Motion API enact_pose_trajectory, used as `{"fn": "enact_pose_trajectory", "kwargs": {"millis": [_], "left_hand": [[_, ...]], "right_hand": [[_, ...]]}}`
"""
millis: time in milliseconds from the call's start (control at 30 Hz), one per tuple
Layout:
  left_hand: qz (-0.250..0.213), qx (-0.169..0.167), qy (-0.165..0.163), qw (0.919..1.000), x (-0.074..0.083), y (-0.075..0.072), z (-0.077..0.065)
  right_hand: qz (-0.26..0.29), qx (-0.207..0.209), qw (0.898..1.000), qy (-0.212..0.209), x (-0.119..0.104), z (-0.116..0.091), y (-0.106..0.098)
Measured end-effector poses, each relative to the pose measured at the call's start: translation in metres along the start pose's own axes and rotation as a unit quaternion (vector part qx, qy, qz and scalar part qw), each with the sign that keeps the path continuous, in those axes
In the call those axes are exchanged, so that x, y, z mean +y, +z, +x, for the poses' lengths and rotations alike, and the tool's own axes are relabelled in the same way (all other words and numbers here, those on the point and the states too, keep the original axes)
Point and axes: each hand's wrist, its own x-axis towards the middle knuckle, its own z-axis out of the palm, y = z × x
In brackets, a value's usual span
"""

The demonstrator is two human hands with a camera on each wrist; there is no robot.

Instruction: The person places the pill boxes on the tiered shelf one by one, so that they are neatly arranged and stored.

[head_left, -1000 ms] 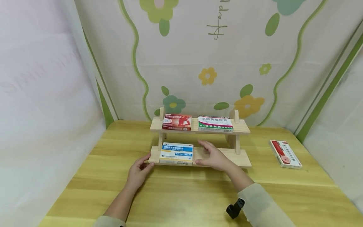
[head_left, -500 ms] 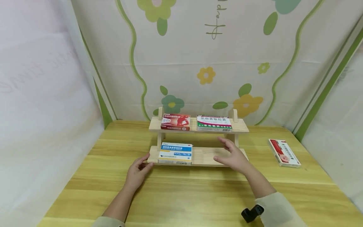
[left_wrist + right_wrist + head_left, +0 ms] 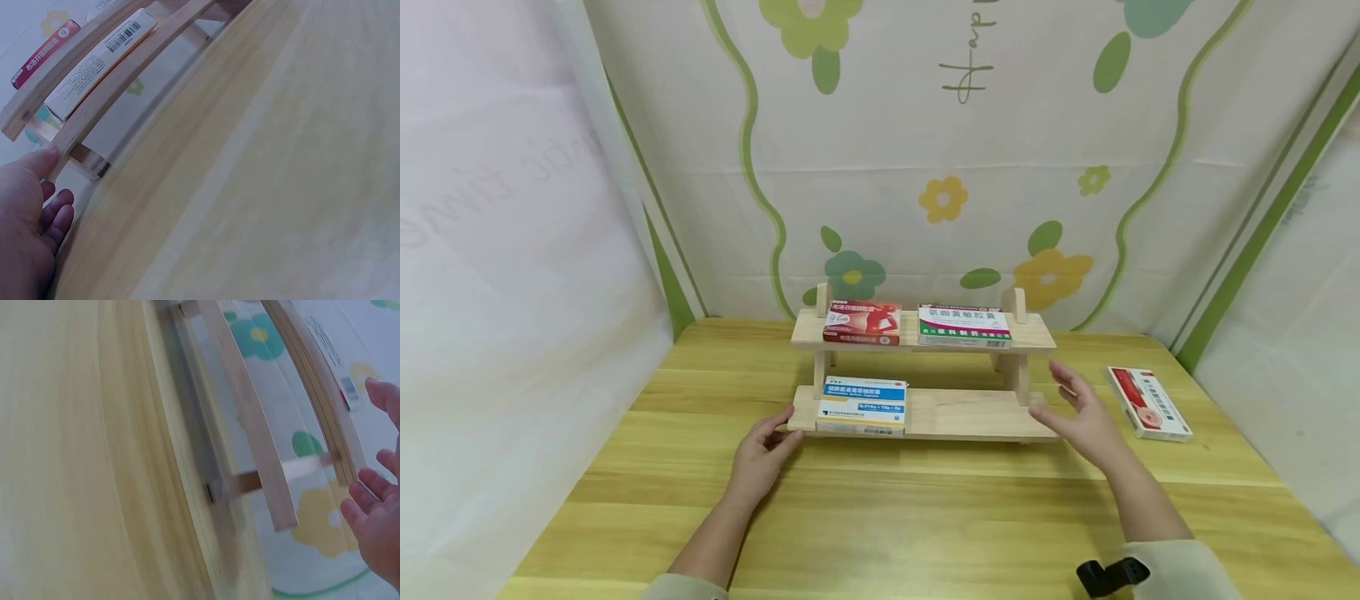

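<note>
A two-tier wooden shelf (image 3: 970,423) stands on the table. My left hand (image 3: 760,458) grips the left end of its lower board, the thumb at the front corner; in the left wrist view the other fingers (image 3: 59,215) curl below the board. On that lower board lies a blue and white medicine box (image 3: 861,406). The upper board carries a red medicine box (image 3: 862,322) and a white and green one (image 3: 964,325). My right hand (image 3: 1086,421), holding nothing, is at the lower board's right end with its fingers spread and slightly bent.
Another medicine box, white and red (image 3: 1148,403), lies on the table (image 3: 880,517) to the right of my right hand. Behind the shelf hangs a flower-printed cloth (image 3: 880,125), and cloth walls flank the table on both sides.
My right hand has moved right, from beside the blue and white box to the lower board's right end. The left hand stays at the shelf's left end; the boxes keep their places.
</note>
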Motion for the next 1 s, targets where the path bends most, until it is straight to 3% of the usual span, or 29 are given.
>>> {"fn": "enact_pose_trajectory", "kwargs": {"millis": [167,533,1000], "left_hand": [[-0.001,-0.002,0.001,1.0,0.001,-0.001,-0.001],[-0.002,0.001,-0.003,1.0,0.0,0.0,0.0],[-0.002,0.007,0.008,0.9999,0.001,0.0,-0.001]], "right_hand": [[-0.018,0.023,0.999,0.033,0.015,-0.006,-0.018],[-0.015,0.101,0.993,0.06,0.056,-0.02,-0.041],[-0.07,0.182,0.968,0.156,0.095,-0.022,-0.066]]}}
